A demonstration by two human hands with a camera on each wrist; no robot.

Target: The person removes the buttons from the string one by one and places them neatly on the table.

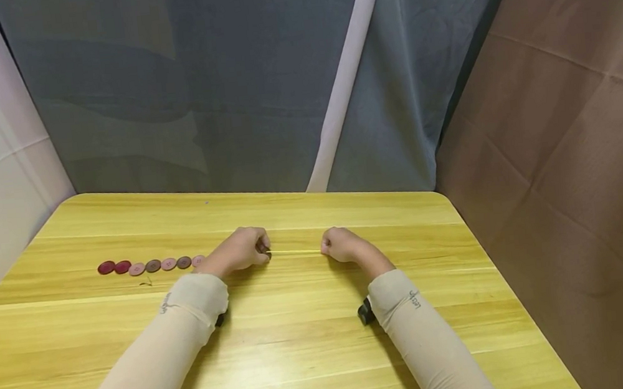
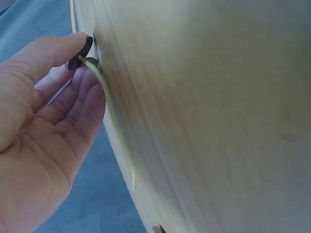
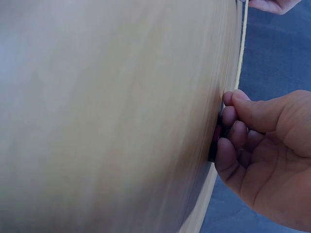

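Note:
In the head view my left hand is at the table's middle, beside a row of round buttons. Its thumb and fingers pinch a dark button, and a thin yellow cord comes out from the button's face. Stretched nearly straight, the cord runs across to my right hand, whose thumb and forefinger pinch it. A dark, reddish disc shows beside the curled lower fingers of that hand; whether they hold it I cannot tell.
Dark red, pink and brown buttons make up the row, the rightmost partly behind my left wrist. A small dark scrap lies just in front of them. Grey cloth hangs behind the wooden table, brown cloth at right.

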